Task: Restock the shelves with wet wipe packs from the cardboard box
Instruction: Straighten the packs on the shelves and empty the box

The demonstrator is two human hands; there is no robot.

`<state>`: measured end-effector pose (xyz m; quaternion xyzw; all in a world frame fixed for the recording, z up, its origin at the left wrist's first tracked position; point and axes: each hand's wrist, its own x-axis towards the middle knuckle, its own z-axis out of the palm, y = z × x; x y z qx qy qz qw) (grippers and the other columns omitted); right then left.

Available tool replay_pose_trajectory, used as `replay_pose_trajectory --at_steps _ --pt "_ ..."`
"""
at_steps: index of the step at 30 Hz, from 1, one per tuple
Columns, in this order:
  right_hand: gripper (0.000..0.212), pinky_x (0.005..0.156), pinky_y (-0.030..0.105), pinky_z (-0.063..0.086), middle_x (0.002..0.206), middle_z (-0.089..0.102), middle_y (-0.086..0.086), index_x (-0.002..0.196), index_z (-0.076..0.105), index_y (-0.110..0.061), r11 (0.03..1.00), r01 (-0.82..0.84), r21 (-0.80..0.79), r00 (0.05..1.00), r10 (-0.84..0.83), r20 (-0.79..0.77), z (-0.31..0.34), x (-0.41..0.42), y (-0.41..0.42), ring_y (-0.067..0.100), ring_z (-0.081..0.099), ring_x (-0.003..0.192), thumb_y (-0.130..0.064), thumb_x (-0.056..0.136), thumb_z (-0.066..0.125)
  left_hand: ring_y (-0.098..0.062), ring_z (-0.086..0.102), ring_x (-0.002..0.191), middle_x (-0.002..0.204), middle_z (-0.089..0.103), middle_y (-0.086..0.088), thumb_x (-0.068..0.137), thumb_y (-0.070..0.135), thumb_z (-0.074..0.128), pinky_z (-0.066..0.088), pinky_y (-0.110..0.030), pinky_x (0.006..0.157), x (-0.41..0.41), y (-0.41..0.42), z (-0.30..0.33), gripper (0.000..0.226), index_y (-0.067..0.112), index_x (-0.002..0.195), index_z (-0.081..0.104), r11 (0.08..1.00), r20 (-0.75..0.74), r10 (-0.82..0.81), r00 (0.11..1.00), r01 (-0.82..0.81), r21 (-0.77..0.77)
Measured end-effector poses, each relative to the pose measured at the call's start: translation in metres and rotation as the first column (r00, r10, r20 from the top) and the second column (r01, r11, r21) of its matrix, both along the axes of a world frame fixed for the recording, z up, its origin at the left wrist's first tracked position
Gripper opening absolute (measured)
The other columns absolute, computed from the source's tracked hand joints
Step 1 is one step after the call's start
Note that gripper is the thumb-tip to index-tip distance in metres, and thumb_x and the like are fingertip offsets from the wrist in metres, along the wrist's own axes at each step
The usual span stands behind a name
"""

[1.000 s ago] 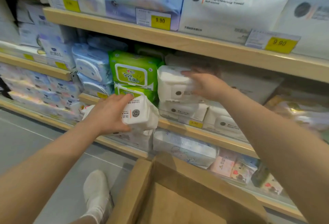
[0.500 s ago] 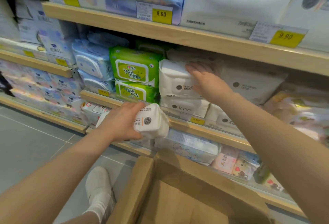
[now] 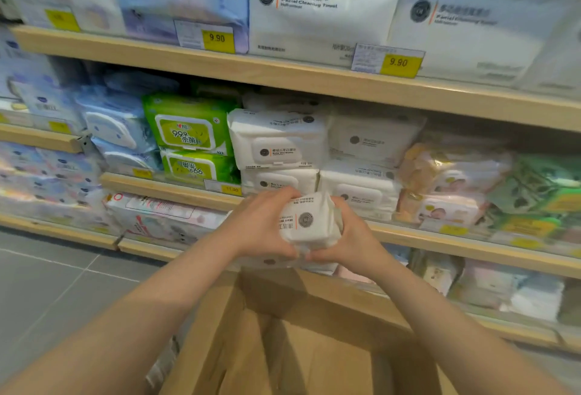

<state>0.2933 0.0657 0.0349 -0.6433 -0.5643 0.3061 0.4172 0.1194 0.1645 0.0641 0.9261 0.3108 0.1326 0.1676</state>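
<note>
Item in hand: one soft white plastic wet wipe pack (image 3: 306, 221), which I see clasped between left hand (image 3: 262, 225) and right hand (image 3: 352, 234), above the open brown cardboard box (image 3: 220, 325), in front of the wooden shelf (image 3: 176, 188). White lidded stock packs (image 3: 278, 140) already stacked two high there. I judge restocking part done; this pack unplaced, box contents hidden.

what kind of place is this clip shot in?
Most likely a retail store aisle. Wooden shelves carry stacked wipe and tissue packs, with yellow price tags reading 9.90 clipped to the edges. An open cardboard box sits below, and both hands grip a white wipe pack.
</note>
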Motion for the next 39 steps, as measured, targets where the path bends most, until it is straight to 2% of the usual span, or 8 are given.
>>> replay_pose_trajectory --at_steps 6,10,15,20,23,26,34,39 --pt "0.088 0.085 0.035 0.055 0.113 0.065 -0.010 0.121 0.047 -0.031 0.979 0.199 -0.036 0.962 -0.202 -0.183 -0.004 0.030 -0.038 0.010 0.062 0.104 -0.025 0.046 0.093 -0.007 0.028 0.127 0.138 0.033 0.015 0.043 0.063 0.077 0.025 -0.030 0.106 0.001 -0.012 -0.016 0.111 0.033 0.139 0.031 0.954 0.326 0.261 0.909 -0.192 -0.231" --pt "0.092 0.088 0.045 0.055 0.115 0.069 0.001 0.125 0.054 -0.020 0.982 0.173 -0.070 0.868 -0.186 -0.461 -0.008 0.046 -0.060 0.021 0.066 0.104 -0.025 0.041 0.092 -0.013 0.051 0.119 0.132 0.052 0.008 0.034 0.052 0.084 0.045 -0.038 0.098 0.002 -0.022 -0.039 0.107 0.035 0.131 0.040 0.649 0.352 0.435 0.829 -0.018 -0.761" --pt "0.092 0.096 0.056 0.047 0.122 0.065 0.008 0.127 0.054 -0.020 0.987 0.044 -0.152 0.783 -0.128 -0.609 -0.011 0.049 -0.074 0.030 0.062 0.111 -0.034 0.045 0.093 -0.021 0.064 0.103 0.110 0.068 -0.003 0.022 0.047 0.091 0.048 -0.043 0.095 0.022 -0.034 -0.048 0.102 0.023 0.114 0.055 0.471 0.358 0.532 0.767 0.083 -0.878" --pt "0.114 0.106 0.033 0.034 0.151 0.025 -0.016 0.143 0.023 -0.042 0.964 0.258 -0.071 0.966 -0.256 0.035 0.036 0.062 -0.075 0.007 0.031 0.134 -0.042 0.051 0.090 -0.017 0.065 0.099 0.108 0.069 -0.001 0.033 0.038 0.088 0.052 -0.042 0.091 0.027 -0.035 -0.046 0.091 0.021 0.117 0.054 0.535 0.372 0.475 0.797 0.074 -0.841" --pt "0.112 0.110 0.035 0.028 0.153 0.022 -0.017 0.144 0.013 -0.049 0.992 0.034 -0.118 0.822 0.039 0.569 0.054 0.051 -0.064 0.007 0.024 0.137 -0.062 0.055 0.080 -0.017 0.066 0.099 0.107 0.070 -0.001 0.037 0.033 0.088 0.053 -0.042 0.089 0.034 -0.037 -0.042 0.087 0.023 0.116 0.055 0.549 0.418 0.436 0.797 0.133 -0.825" --pt "0.101 0.098 0.034 0.039 0.133 0.039 -0.015 0.138 0.021 -0.056 0.988 0.009 -0.152 0.792 0.086 0.605 0.049 0.050 -0.058 0.012 0.040 0.123 -0.064 0.055 0.078 -0.015 0.067 0.097 0.105 0.070 0.000 0.037 0.033 0.087 0.054 -0.040 0.086 0.043 -0.041 -0.035 0.081 0.026 0.112 0.056 0.557 0.443 0.399 0.803 0.172 -0.813" --pt "0.091 0.087 0.038 0.040 0.118 0.042 -0.007 0.133 0.033 -0.050 0.947 0.300 0.113 0.730 -0.304 0.613 0.055 0.057 -0.038 0.020 0.045 0.108 -0.055 0.055 0.081 -0.014 0.031 0.133 0.143 0.038 0.003 0.074 0.064 0.046 0.027 -0.033 0.106 0.059 0.019 0.015 0.068 0.037 0.136 0.039 0.962 0.536 0.208 0.818 -0.070 -0.266" --pt "0.084 0.098 0.047 0.034 0.127 0.043 0.004 0.136 0.032 -0.044 0.872 0.459 0.167 0.550 -0.427 0.717 0.076 0.061 0.023 0.032 0.044 0.117 -0.057 0.065 0.075 -0.036 0.008 0.140 0.151 0.021 -0.011 0.084 0.040 0.053 0.003 -0.063 0.110 0.065 0.086 0.032 0.075 0.038 0.146 0.012 0.845 -0.034 0.364 0.931 -0.315 0.431"
